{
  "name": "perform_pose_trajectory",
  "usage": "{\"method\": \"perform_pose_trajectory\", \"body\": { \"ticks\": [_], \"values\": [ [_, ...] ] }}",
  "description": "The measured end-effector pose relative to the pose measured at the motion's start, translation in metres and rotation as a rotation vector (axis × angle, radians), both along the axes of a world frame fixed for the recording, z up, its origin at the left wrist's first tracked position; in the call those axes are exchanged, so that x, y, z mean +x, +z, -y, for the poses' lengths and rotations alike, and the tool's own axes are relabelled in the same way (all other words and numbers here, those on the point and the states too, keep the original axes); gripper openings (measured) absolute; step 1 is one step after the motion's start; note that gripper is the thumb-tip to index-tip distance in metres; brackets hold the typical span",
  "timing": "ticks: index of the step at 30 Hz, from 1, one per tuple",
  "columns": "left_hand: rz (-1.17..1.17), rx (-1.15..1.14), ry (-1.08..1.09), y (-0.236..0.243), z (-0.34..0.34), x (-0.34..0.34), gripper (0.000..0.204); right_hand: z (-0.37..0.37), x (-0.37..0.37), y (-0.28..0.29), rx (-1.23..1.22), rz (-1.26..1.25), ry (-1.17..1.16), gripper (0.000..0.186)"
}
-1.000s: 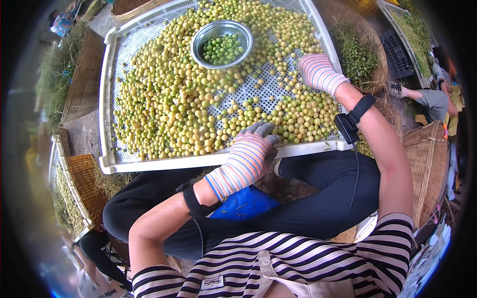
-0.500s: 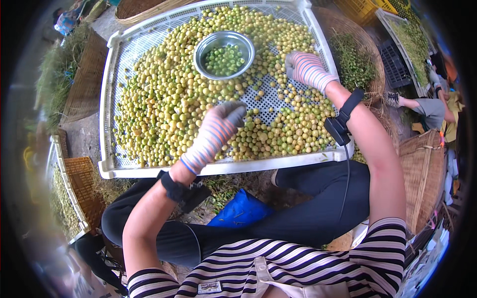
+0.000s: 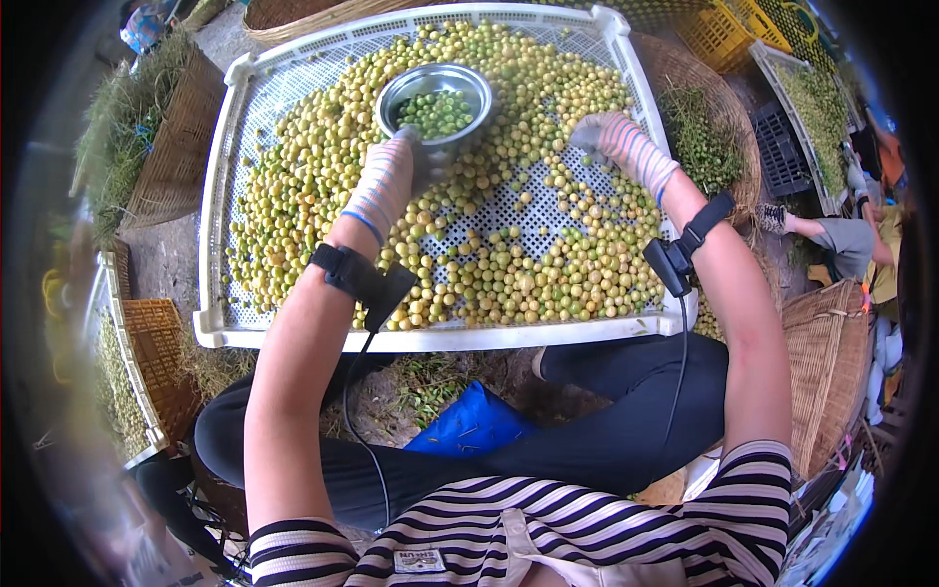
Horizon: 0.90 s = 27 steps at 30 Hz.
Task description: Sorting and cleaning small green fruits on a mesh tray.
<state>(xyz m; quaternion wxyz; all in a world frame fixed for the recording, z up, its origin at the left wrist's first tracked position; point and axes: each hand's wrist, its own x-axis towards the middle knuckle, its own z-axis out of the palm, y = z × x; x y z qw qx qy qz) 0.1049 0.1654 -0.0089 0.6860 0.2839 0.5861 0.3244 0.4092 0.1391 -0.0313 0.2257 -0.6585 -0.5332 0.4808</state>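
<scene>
Left hand (image 3: 387,178) now up at metal bowl (image 3: 477,96), upper centre; right hand (image 3: 626,153) right of it. Fingers indistinct; can't tell either grip.

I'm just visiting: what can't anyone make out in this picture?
In the head view:
- Whether the left hand touches the metal bowl: its grey fingertips are blurred.
- Whether the right hand holds anything: the back of the hand hides its palm.
- The bowl's bottom: green fruits cover it.
- The woven basket's far side: cut off by the upper edge.
</scene>
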Motion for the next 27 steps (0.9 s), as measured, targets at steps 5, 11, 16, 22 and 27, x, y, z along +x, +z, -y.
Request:
{"method": "perform_pose_trajectory", "body": {
  "ticks": [5, 11, 16, 22, 27],
  "values": [
    [0.08, 0.052, -0.457, 0.008, 0.055, 0.018, 0.048, 0.027, -0.018, 0.016, -0.026, -0.505, -0.005, 0.017],
    [0.17, 0.15, -0.407, 0.011, 0.077, 0.053, 0.032, 0.046, -0.072, 0.032, 0.3, 0.291, 0.368, 0.025],
    [0.131, 0.084, -0.446, -0.008, 0.087, 0.03, 0.021, 0.069, -0.092, 0.031, 0.111, 0.305, 0.379, 0.017],
    [-0.251, 0.294, -0.529, -0.003, 0.079, 0.005, 0.019, 0.147, -0.144, 0.065, 0.118, 0.246, 0.911, 0.014],
    [-0.474, 0.553, -0.665, -0.013, 0.082, 0.002, 0.022, 0.14, -0.122, 0.082, 0.165, 0.243, 1.047, 0.031]
  ]
}}
